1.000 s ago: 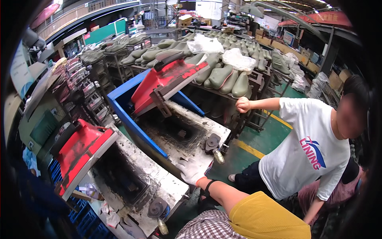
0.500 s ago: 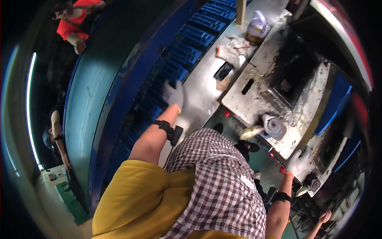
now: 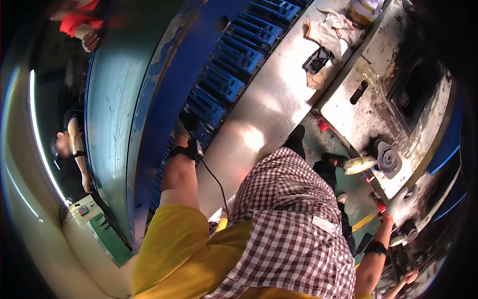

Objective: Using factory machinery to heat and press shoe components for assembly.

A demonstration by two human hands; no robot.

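Note:
My left hand (image 3: pixel 180 130) reaches in at the edge of the blue slatted conveyor (image 3: pixel 221 74), under the long blue housing (image 3: pixel 164 94). A dark rounded shape (image 3: pixel 189 120) is right at its fingertips; whether the hand grips it, I cannot make out, as the fingers are hidden. On the right, my right hand (image 3: pixel 401 203), in a white glove, lies against the edge of the stained white worktable (image 3: pixel 338 107), its fingers stretched out and blurred. Closest to that hand are a grey ringed rubber-like piece (image 3: pixel 388 158) and a pale bristled brush (image 3: pixel 359 165).
A bare metal ledge (image 3: pixel 254 129) runs beside the conveyor. On its far end lie white gloves (image 3: pixel 326 37), a black tray-like object (image 3: pixel 316 60) and a tub (image 3: pixel 364 11). A cable (image 3: pixel 216 179) hangs from my left wrist device. Two people stand beyond the housing at left.
My left hand has moved back toward me and further in at the conveyor's edge. The view has shifted, so the worktable sits further right. My right hand stays by the table's edge.

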